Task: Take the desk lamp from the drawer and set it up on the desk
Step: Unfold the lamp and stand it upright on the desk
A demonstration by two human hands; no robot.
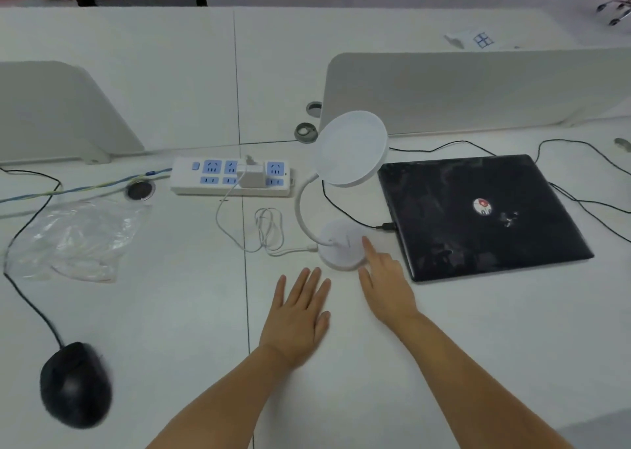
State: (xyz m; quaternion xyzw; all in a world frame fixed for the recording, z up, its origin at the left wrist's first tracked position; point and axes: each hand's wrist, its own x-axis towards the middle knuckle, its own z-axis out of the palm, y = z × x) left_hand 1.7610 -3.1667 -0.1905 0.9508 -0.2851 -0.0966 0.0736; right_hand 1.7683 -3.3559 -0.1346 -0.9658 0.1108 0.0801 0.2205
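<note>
The white desk lamp stands upright on the desk (341,363), with a round base (341,243), a curved gooseneck and a round head (351,148) tilted toward me. Its white cable (269,230) runs in loose loops to a white adapter (251,175) plugged into the power strip (232,177). My right hand (386,284) rests beside the base, its index finger stretched out and touching the base's top right. My left hand (298,315) lies flat on the desk just in front of the lamp, fingers spread, holding nothing.
A closed black laptop (485,216) lies right of the lamp with black cables around it. A crumpled clear plastic bag (78,240) sits at the left, a black mouse (75,383) at the near left. Grey partitions (478,90) stand behind.
</note>
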